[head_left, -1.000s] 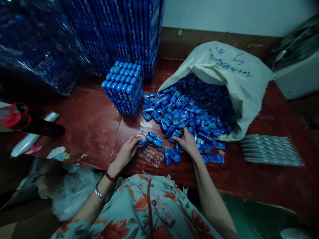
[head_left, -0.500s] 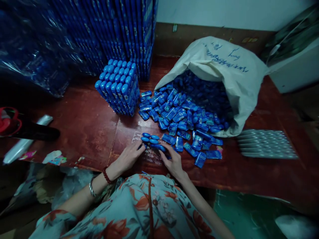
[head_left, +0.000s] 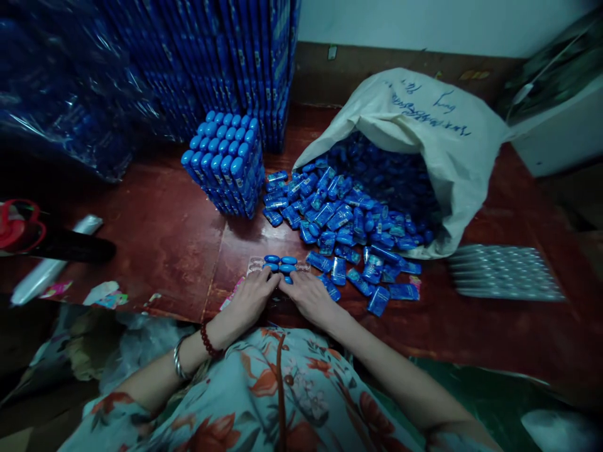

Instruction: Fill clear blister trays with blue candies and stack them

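My left hand (head_left: pixel 250 297) and my right hand (head_left: pixel 307 295) lie side by side at the near edge of the reddish table (head_left: pixel 160 238), palms down over a clear plastic tray (head_left: pixel 254 265). Their fingertips press on small blue containers (head_left: pixel 280 263) seated in the tray. Each hand has its fingers curled together on those pieces. Just right of my right hand lies a loose heap of the same blue containers (head_left: pixel 343 220), spilling from a white sack (head_left: pixel 424 125).
A neat block of upright blue containers (head_left: pixel 226 163) stands behind the tray. Tall blue stacks (head_left: pixel 226 56) and wrapped bundles (head_left: pixel 61 88) fill the back left. Empty clear trays (head_left: pixel 504 273) are piled at right. A dark bottle with a red cap (head_left: pixel 28 232) lies at far left.
My right hand has come back from the loose heap to the tray and now sits beside my left hand; the left hand stayed at the tray.
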Demonstrator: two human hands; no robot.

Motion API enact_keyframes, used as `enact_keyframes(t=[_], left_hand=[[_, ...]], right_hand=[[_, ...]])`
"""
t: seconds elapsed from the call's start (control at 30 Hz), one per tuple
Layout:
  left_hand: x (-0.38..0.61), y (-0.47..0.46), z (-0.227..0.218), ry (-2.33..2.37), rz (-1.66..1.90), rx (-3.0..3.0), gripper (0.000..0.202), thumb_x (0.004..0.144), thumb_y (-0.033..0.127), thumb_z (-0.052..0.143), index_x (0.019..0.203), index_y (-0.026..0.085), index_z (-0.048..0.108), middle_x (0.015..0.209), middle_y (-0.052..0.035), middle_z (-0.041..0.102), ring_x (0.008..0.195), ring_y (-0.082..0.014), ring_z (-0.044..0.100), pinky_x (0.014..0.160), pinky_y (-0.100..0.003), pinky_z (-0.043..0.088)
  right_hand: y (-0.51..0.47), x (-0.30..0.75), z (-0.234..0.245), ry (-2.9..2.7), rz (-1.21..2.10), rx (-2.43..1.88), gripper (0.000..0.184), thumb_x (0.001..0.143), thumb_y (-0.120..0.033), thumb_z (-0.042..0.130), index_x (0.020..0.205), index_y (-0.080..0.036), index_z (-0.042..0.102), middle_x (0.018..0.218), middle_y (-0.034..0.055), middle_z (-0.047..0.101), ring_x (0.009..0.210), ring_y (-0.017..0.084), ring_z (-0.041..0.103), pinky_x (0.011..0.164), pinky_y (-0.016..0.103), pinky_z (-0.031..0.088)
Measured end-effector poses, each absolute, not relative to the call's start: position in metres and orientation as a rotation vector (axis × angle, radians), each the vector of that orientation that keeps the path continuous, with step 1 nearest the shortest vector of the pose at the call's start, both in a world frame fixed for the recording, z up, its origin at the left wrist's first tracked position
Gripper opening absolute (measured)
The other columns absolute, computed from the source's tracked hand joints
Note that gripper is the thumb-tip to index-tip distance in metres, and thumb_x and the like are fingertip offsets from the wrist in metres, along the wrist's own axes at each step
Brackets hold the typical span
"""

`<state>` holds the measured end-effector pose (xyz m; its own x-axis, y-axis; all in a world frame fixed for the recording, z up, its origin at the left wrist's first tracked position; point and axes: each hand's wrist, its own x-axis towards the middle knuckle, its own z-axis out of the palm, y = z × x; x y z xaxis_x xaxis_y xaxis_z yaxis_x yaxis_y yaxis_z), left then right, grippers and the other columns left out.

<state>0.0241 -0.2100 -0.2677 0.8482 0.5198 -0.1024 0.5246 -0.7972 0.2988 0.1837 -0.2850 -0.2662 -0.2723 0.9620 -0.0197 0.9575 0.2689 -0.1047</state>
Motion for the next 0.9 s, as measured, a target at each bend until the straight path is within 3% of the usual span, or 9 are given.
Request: enact_keyframes(t=[0.23, 0.4, 0.5, 0.57, 0.63, 0.7, 0.8, 0.9], left_hand=[[0.022, -0.196, -0.272, 0.601, 0.002, 2.742, 0.023, 0.087, 0.007, 0.043, 0.105, 0.018, 0.052, 0.104, -0.0088, 0.056, 0.088, -0.0194, 0.058, 0.074, -0.031, 0.051], [0.011, -0.202, -0.294, 0.747, 0.375, 2.784, 0.031, 0.091, 0.021, 0.044, 0.121, 0.016, 0.048, 0.111, -0.0136, 0.056, 0.096, -0.0225, 0.058, 0.079, -0.035, 0.051], [0.012, -0.211, -0.295, 0.819, 0.681, 2.793, 0.037, 0.090, 0.030, 0.050, 0.122, 0.013, 0.048, 0.110, -0.0164, 0.057, 0.098, -0.0252, 0.057, 0.080, -0.037, 0.050], [0.021, -0.219, -0.292, 0.714, 0.798, 2.794, 0.029, 0.090, 0.026, 0.050, 0.116, 0.014, 0.052, 0.103, -0.0137, 0.060, 0.091, -0.0218, 0.058, 0.077, -0.034, 0.049], [0.039, -0.229, -0.289, 0.475, 0.721, 2.801, 0.021, 0.092, 0.022, 0.045, 0.110, 0.017, 0.055, 0.097, -0.0095, 0.061, 0.084, -0.0178, 0.058, 0.073, -0.030, 0.048], [0.064, -0.238, -0.287, 0.342, 0.486, 2.800, 0.023, 0.093, 0.024, 0.044, 0.112, 0.017, 0.053, 0.100, -0.0094, 0.061, 0.086, -0.0181, 0.058, 0.074, -0.030, 0.048], [0.105, -0.246, -0.282, 0.455, 0.080, 2.809, 0.036, 0.090, 0.023, 0.048, 0.124, 0.010, 0.045, 0.113, -0.0171, 0.057, 0.102, -0.0251, 0.056, 0.083, -0.037, 0.048], [0.130, -0.250, -0.274, 0.532, -0.230, 2.788, 0.032, 0.087, 0.009, 0.044, 0.118, 0.005, 0.046, 0.111, -0.0199, 0.056, 0.101, -0.0272, 0.057, 0.080, -0.038, 0.049]], right_hand=[[-0.289, 0.186, -0.271, -2.405, 0.173, -1.899, 0.036, 0.091, -0.011, 0.042, 0.124, -0.019, 0.054, 0.087, 0.0082, 0.064, 0.077, 0.019, 0.061, 0.067, 0.029, 0.045], [-0.314, 0.195, -0.292, -2.053, 0.016, -1.784, 0.048, 0.089, -0.005, 0.036, 0.132, -0.023, 0.049, 0.100, 0.0085, 0.066, 0.087, 0.017, 0.062, 0.074, 0.029, 0.046], [-0.338, 0.214, -0.296, -1.556, 0.012, -1.831, 0.036, 0.091, -0.012, 0.040, 0.120, -0.021, 0.059, 0.096, 0.0065, 0.068, 0.087, 0.016, 0.062, 0.078, 0.029, 0.047], [-0.353, 0.228, -0.296, -1.245, 0.076, -1.944, 0.024, 0.091, -0.022, 0.046, 0.102, -0.020, 0.067, 0.088, 0.0054, 0.069, 0.081, 0.017, 0.063, 0.077, 0.030, 0.049], [-0.364, 0.237, -0.296, -1.124, 0.199, -2.047, 0.022, 0.090, -0.030, 0.048, 0.089, -0.020, 0.068, 0.084, 0.0047, 0.069, 0.078, 0.018, 0.064, 0.075, 0.031, 0.050], [-0.369, 0.240, -0.298, -1.170, 0.310, -2.137, 0.025, 0.090, -0.034, 0.047, 0.090, -0.020, 0.067, 0.088, 0.0053, 0.069, 0.083, 0.019, 0.064, 0.078, 0.032, 0.050], [-0.367, 0.236, -0.302, -1.313, 0.375, -2.304, 0.028, 0.089, -0.033, 0.047, 0.110, -0.022, 0.062, 0.106, 0.0079, 0.065, 0.097, 0.022, 0.062, 0.082, 0.035, 0.049], [-0.363, 0.231, -0.306, -1.385, 0.401, -2.426, 0.040, 0.086, -0.028, 0.050, 0.125, -0.023, 0.048, 0.117, 0.0091, 0.059, 0.102, 0.024, 0.060, 0.079, 0.035, 0.051]])
